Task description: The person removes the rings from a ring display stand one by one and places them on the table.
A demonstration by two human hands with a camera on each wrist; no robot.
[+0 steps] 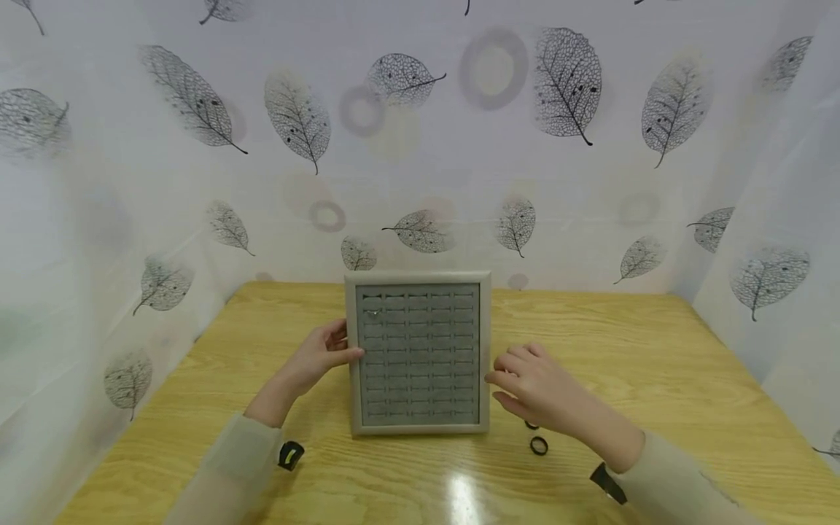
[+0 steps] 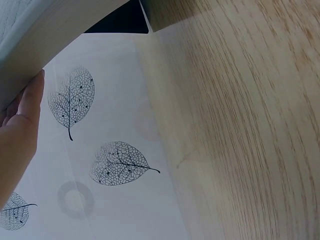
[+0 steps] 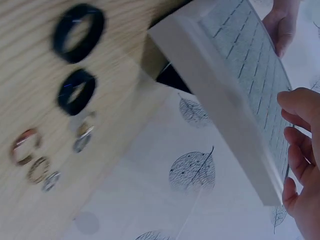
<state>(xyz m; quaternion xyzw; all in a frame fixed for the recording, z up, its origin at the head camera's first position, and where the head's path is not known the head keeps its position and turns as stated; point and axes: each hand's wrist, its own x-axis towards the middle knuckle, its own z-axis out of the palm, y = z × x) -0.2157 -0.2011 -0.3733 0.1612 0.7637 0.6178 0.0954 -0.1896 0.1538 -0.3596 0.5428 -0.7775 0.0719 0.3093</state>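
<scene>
A framed ring display (image 1: 420,429) stands upright on the table, its grey slotted panel facing me. A small silver-looking ring (image 1: 374,313) sits near the panel's upper left corner. My left hand (image 1: 321,354) grips the frame's left side, thumb on the front edge. Beside the frame's right edge is my right hand (image 1: 541,383), fingers bent loosely and apart, with no held thing visible in the right wrist view. Below it on the table lie a black ring (image 1: 539,445) and a second one partly hidden. The right wrist view also shows a copper-coloured ring (image 3: 25,146) and several gold and silver rings.
The wooden table (image 1: 262,474) is bounded by a white curtain (image 1: 446,168) printed with leaves, behind and at both sides. A dark stand part (image 3: 172,80) shows behind the display. Black wrist devices are on both wrists, the left one (image 1: 291,455) at the cuff.
</scene>
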